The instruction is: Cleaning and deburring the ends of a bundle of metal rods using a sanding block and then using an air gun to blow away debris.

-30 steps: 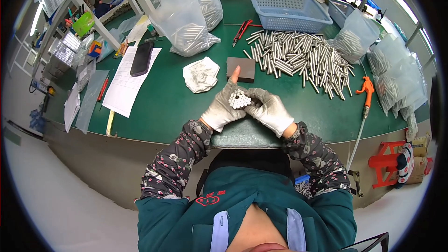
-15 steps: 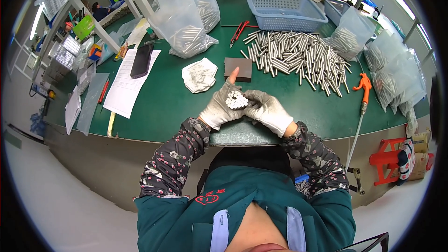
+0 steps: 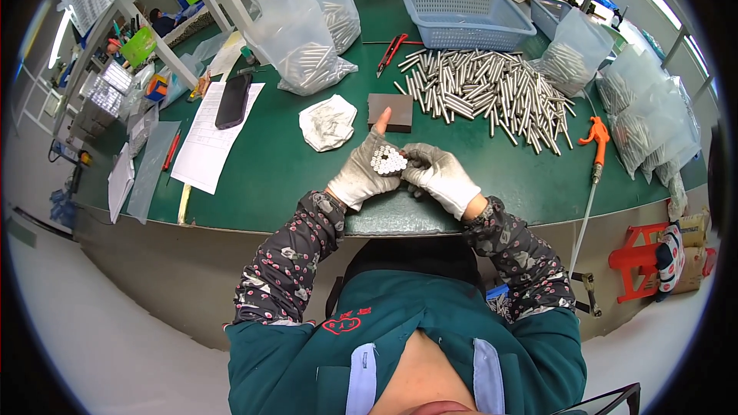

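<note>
A tight bundle of metal pins (image 3: 387,160) stands end-up in my gloved left hand (image 3: 358,172), its round bright ends facing me. The fingers of that hand wrap round the bundle, while the bare thumb points away from me. My gloved right hand (image 3: 441,178) is at the bundle's right side, fingers curled in against it; whether it holds a pin of its own is hidden. Just beyond the hands lies a dark grey block (image 3: 390,112). Past it to the right spreads a large heap of loose metal pins (image 3: 492,88).
On the green table (image 3: 269,184) lie a white cloth (image 3: 327,123), red-handled pliers (image 3: 392,54), a phone (image 3: 233,101) on paper, and an orange air gun (image 3: 596,138). Bags of pins (image 3: 307,54) stand at the back left, more bags (image 3: 646,115) at right. A blue basket (image 3: 469,19) sits behind the heap.
Little differs. The pin ends in my left hand sit in a slightly changed, more even cluster, and my right fingers have shifted a little at its side. The whole view has moved slightly.
</note>
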`<state>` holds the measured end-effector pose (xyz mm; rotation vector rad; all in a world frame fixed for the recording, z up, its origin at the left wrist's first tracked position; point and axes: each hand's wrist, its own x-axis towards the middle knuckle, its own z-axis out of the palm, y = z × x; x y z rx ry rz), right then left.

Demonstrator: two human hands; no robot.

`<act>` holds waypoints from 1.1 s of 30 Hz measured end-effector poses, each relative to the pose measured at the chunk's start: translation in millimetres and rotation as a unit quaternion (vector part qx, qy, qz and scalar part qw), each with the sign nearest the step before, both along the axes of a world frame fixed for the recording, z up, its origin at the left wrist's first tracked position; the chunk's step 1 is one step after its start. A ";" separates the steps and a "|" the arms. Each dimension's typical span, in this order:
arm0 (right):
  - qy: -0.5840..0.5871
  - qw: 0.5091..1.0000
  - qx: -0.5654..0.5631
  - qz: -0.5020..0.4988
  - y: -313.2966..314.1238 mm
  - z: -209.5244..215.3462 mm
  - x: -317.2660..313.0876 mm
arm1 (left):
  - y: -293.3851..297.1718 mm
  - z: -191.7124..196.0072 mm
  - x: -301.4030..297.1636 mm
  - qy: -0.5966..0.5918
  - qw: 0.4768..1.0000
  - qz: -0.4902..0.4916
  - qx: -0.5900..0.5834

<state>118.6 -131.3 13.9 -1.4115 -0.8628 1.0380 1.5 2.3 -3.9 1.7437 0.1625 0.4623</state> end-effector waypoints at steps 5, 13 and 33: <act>0.013 1.000 0.011 -0.014 2.9 -2.4 0.7 | 1.2 -0.5 2.4 0.009 1.000 0.010 0.003; -0.001 1.000 0.006 -0.013 5.0 2.5 1.8 | -0.5 6.1 1.5 0.020 0.998 -0.005 -0.067; 0.019 1.000 0.008 -0.016 5.7 3.2 2.0 | 0.6 2.1 2.8 0.010 0.997 0.001 -0.071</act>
